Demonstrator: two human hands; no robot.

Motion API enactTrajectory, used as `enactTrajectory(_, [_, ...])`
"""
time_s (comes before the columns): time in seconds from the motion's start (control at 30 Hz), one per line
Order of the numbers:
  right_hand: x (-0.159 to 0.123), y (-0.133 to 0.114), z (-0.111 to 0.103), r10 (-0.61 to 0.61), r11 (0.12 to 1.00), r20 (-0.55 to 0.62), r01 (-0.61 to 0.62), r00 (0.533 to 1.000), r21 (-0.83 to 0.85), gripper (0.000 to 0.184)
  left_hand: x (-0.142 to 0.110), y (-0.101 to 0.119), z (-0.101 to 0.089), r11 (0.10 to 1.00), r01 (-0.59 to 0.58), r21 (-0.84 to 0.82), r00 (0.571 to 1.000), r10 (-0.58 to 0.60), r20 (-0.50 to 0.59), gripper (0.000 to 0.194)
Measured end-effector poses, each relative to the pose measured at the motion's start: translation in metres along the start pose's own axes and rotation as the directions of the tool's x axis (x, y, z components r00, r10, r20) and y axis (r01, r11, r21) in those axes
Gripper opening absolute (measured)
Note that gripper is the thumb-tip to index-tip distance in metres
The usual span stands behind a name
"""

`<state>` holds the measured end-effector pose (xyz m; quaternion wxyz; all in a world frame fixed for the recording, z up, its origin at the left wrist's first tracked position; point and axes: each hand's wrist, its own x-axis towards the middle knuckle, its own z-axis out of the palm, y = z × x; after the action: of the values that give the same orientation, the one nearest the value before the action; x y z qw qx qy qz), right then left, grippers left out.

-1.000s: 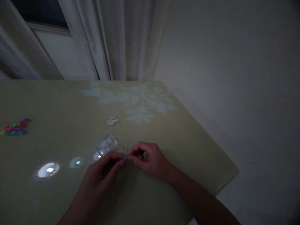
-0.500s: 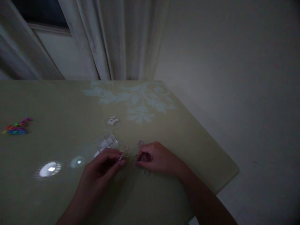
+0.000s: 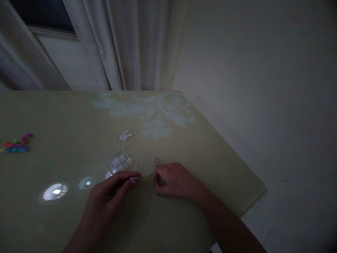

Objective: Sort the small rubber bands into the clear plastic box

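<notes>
My left hand (image 3: 110, 196) pinches a small pale-blue rubber band (image 3: 134, 179) between thumb and fingertips, just above the table. To its right my right hand (image 3: 173, 181) rests low over the tabletop, its fingers curled together; whatever they hold is hidden. Between the hands lie several thin pale rubber bands (image 3: 144, 177), one of them touching or very near the right fingertips. A small cluster of pinkish bands (image 3: 156, 161) sits just beyond the right hand. Behind the left hand stands a clear plastic compartment box (image 3: 118, 160).
A clear lid-like piece with a white cut-out shape (image 3: 125, 136) lies past the box. Far left is a pile of colourful small pieces (image 3: 17, 144). The glossy table (image 3: 210, 151) ends at a slanted right edge; curtains (image 3: 147, 45) and a wall stand behind.
My right hand has turned and closed lower, where a loose band lay in view; that band no longer shows. The band in my left fingers has changed angle. The view has shifted slightly.
</notes>
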<state>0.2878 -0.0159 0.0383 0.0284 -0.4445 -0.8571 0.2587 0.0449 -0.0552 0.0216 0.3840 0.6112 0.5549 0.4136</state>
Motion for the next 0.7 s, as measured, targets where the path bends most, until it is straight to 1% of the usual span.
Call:
enactTrajectory(0.1, [0.0007, -0.0031, -0.0014, 0.027, 0.999, -0.017, -0.027, 0.999, 0.019, 0.013, 0.0004, 0.0001, -0.0008, 0.997, -0.077, 0.023, 0.997, 0.076, 0.007, 0.02])
enactTrajectory(0.17, [0.001, -0.0039, -0.002, 0.032, 0.997, -0.053, -0.029, 0.998, 0.069, 0.013, 0.0005, 0.0003, -0.0002, 0.995, -0.094, 0.037, 0.995, 0.094, 0.012, 0.02])
enactTrajectory(0.3, [0.0011, -0.0033, -0.001, -0.003, 0.978, -0.13, 0.03, 0.992, 0.204, 0.01, 0.0003, -0.001, 0.0017, 0.996, -0.085, 0.036, 0.996, 0.084, 0.033, 0.017])
enactTrajectory(0.43, [0.002, -0.0033, 0.0016, -0.041, 0.943, -0.162, 0.091, 0.986, 0.321, 0.012, -0.0004, -0.0029, 0.0001, 0.992, -0.087, 0.086, 0.994, 0.081, 0.074, 0.017])
enactTrajectory(0.57, [0.0025, -0.0058, 0.0036, -0.081, 0.905, -0.198, 0.155, 0.977, 0.396, 0.015, 0.0004, -0.001, -0.0012, 0.991, -0.094, 0.098, 0.992, 0.085, 0.095, 0.018])
enactTrajectory(0.7, [0.0025, -0.0081, 0.005, -0.104, 0.876, -0.228, 0.198, 0.968, 0.44, 0.013, 0.0019, 0.0027, 0.0008, 0.994, -0.093, 0.063, 0.991, 0.086, 0.106, 0.017])
